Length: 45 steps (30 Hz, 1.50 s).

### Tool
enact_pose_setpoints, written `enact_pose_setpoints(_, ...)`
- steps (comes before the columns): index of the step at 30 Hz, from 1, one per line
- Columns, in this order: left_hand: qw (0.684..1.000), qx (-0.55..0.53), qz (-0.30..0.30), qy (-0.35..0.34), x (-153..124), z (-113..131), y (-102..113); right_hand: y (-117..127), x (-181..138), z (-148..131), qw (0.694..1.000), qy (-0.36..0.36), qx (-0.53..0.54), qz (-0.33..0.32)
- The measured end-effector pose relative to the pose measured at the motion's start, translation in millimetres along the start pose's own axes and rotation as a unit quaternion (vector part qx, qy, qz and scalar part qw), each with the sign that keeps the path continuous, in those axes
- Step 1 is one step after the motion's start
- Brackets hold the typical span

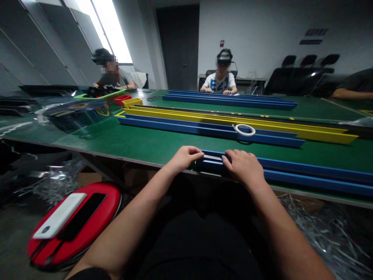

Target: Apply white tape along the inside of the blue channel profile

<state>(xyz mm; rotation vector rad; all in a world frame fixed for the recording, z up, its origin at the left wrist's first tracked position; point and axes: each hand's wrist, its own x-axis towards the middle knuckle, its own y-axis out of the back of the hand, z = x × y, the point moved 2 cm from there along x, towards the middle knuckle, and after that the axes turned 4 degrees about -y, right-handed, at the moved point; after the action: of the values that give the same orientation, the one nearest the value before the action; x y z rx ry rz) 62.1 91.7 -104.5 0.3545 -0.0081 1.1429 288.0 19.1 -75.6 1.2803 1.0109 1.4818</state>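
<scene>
While both hands [215, 161] pinch the blue rail [291, 173], table edge [131, 158] lies close.

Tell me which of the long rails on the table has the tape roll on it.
The blue rail just in front of the yellow rail. The white tape roll rests on it; the nearer blue rail under both hands carries none.

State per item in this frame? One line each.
left hand: fingertips on the near blue rail's end
right hand: palm down on the same rail
near blue rail: flat at the table edge
tape roll: lying on the farther blue rail
red stool: two phones on the seat
</scene>
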Motion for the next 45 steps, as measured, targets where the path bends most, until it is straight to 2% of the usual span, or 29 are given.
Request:
enact_pose_setpoints(6,0.999,0.030,0.007,-0.031,-9,18,-9,-2,1,5,0.999,0.010,0.043,-0.001)
enact_pose_setpoints(10,0.995,0.073,0.006,-0.060,-14,27,-15,1,2,10,0.995,0.042,0.089,0.025)
enact_pose_setpoints(14,0.993,0.090,-0.007,-0.076,-16,30,-21,15,-1,5,0.984,0.096,0.140,0.057)
enact_pose_setpoints(20,0.983,0.145,-0.005,-0.111,-16,33,-27,24,-8,-17,0.957,0.198,0.208,0.036)
enact_pose_setpoints(27,0.970,0.178,0.002,-0.163,-18,35,-27,17,-7,-16,0.961,0.170,0.202,0.080)
enact_pose_setpoints(31,0.942,0.250,0.022,-0.222,-18,27,-30,11,-3,-5,0.956,0.152,0.232,0.098)
enact_pose_setpoints(37,0.904,0.364,0.024,-0.222,-18,7,-34,2,2,13,0.961,0.112,0.245,0.065)
enact_pose_setpoints(45,0.885,0.406,-0.015,-0.225,-12,9,-24,1,4,21,0.973,0.073,0.218,0.033)
